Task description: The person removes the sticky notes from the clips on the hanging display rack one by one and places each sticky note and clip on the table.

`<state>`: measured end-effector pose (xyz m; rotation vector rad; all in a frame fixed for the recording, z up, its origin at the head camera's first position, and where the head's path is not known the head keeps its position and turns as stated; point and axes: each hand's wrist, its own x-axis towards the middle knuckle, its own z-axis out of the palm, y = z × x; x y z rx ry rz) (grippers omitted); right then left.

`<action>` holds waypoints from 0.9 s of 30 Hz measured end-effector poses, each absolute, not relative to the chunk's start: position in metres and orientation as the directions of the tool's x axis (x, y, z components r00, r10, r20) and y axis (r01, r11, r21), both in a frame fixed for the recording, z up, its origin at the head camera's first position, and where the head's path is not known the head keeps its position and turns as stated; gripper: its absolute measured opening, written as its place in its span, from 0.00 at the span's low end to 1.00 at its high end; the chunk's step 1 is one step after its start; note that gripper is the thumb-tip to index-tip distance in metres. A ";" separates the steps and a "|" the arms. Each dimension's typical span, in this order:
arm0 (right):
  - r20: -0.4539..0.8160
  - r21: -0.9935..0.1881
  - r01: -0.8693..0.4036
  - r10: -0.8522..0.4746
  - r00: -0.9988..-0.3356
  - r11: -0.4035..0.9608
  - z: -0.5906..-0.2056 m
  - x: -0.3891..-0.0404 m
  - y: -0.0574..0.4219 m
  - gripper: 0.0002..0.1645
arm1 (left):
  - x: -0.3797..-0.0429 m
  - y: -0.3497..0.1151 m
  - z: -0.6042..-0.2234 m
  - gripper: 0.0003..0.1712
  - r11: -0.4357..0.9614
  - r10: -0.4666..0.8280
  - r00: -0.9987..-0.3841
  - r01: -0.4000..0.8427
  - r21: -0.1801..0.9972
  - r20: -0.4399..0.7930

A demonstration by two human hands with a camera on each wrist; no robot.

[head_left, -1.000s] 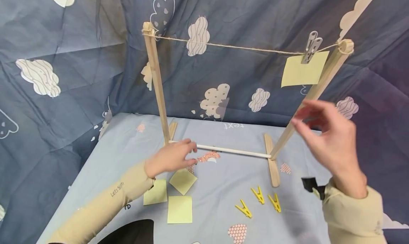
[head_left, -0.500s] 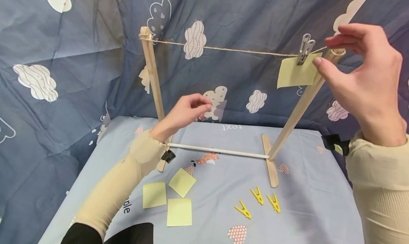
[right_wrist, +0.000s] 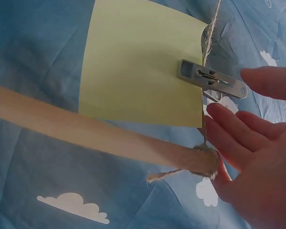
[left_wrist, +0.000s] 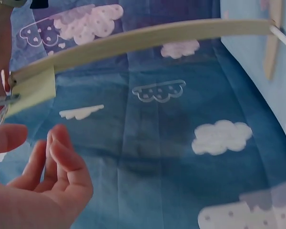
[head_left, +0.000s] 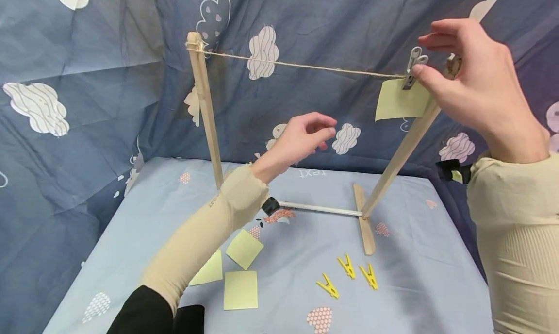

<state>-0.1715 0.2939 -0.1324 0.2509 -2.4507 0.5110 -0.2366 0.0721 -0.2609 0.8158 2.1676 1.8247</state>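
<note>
A grey metal clothes peg (right_wrist: 212, 78) clamps a yellow sticky note (right_wrist: 143, 62) to a twine line (head_left: 305, 65) near the right post. My right hand (head_left: 480, 76) is at this peg, its thumb (right_wrist: 271, 83) right by the handle end and its fingers spread behind, with a gap between them. In the right wrist view the post's twine-wrapped top (right_wrist: 205, 161) overlaps the fingers. My left hand (head_left: 301, 135) hangs in the air below the line, fingers loosely bent and holding nothing. In the left wrist view its thumb and fingertips (left_wrist: 62, 138) are apart.
The line runs between a left wooden post (head_left: 205, 101) and a right wooden post (head_left: 399, 154), joined low down by a white rod (head_left: 323, 208). Several yellow plastic pegs (head_left: 347, 266) and sticky notes (head_left: 240, 290) lie on the blue cloth (head_left: 288, 261); my left sleeve partly covers one note.
My right hand has risen from beside the right post to the metal peg. The left hand has lifted off the table area and moved right. The hanging note stays clipped.
</note>
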 end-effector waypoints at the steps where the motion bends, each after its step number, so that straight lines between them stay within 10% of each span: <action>1: 0.594 -0.304 -0.293 -0.060 -0.802 0.907 -0.132 -0.172 0.294 0.31 | -0.236 0.077 -0.258 0.14 0.076 0.517 -0.832 0.276 0.958 0.198; 13: 0.501 -0.348 -0.238 -0.035 -0.865 0.907 -0.128 -0.175 0.295 0.33 | -0.232 0.139 -0.225 0.20 -0.028 0.477 -0.878 0.015 0.999 0.027; 27: 0.521 -0.426 -0.270 -0.010 -0.854 0.863 -0.128 -0.177 0.298 0.31 | -0.224 0.174 -0.222 0.08 -0.105 0.401 -0.915 -0.010 0.994 0.033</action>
